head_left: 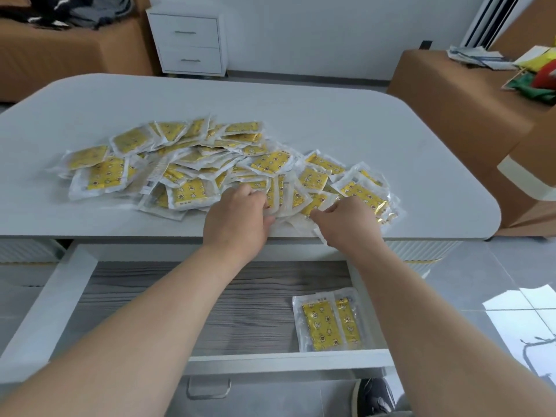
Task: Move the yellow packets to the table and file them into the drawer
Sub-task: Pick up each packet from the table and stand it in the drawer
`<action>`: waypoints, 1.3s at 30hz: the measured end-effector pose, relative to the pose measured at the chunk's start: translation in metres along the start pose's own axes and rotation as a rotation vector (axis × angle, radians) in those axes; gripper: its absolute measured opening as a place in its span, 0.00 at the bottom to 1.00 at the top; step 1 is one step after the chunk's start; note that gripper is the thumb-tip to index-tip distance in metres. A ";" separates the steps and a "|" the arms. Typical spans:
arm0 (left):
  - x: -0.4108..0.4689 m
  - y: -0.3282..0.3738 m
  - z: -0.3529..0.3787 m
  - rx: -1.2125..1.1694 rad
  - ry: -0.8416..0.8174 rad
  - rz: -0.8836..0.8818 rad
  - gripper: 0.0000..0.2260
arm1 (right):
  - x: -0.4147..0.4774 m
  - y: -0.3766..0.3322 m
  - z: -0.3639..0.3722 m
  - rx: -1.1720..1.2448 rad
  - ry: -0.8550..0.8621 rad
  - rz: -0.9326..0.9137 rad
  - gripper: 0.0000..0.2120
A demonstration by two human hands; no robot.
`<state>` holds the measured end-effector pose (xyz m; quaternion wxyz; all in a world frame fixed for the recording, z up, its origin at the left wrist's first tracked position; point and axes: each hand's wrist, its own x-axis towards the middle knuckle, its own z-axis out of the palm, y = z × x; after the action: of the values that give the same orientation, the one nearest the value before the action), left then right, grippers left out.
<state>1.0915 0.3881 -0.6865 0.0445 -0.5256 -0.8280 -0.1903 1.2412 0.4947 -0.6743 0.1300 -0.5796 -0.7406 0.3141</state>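
A loose heap of several yellow packets [192, 164] in clear wrappers covers the near half of the grey table [331, 115]. Below the table's front edge the drawer [60, 296] stands pulled out, and two packets [328, 322] lie flat in its right front corner. My left hand [237, 218] rests at the table's near edge, its fingers curled round a few packets. My right hand [349, 221] is just to the right of it, thumb and fingers pinching packets at the heap's near right side. The fingertips of both hands are partly hidden among the wrappers.
A white two-drawer cabinet [189, 43] stands against the far wall. A brown bench [469, 94] with papers and coloured bags is at the right. A shoe [376, 395] shows beneath the drawer front on the tiled floor.
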 end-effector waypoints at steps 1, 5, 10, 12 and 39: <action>0.001 -0.001 0.000 -0.007 0.008 -0.004 0.13 | 0.000 0.000 0.000 0.009 -0.016 0.019 0.14; 0.003 0.001 0.003 -0.021 0.025 0.016 0.09 | -0.001 -0.001 -0.003 0.060 -0.091 0.050 0.10; 0.006 0.002 0.006 -0.101 0.096 -0.005 0.08 | -0.007 -0.006 -0.011 0.224 0.016 -0.064 0.08; 0.008 0.003 0.004 -0.174 0.141 -0.039 0.07 | -0.011 -0.010 -0.018 0.406 0.066 -0.058 0.11; 0.000 0.022 -0.044 -1.087 0.466 -0.485 0.06 | -0.024 -0.004 -0.046 1.233 0.085 0.251 0.05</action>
<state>1.1053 0.3800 -0.6403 -0.0939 -0.2157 -0.6774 -0.6970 1.2710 0.4856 -0.6326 0.4318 -0.4925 -0.3440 0.6728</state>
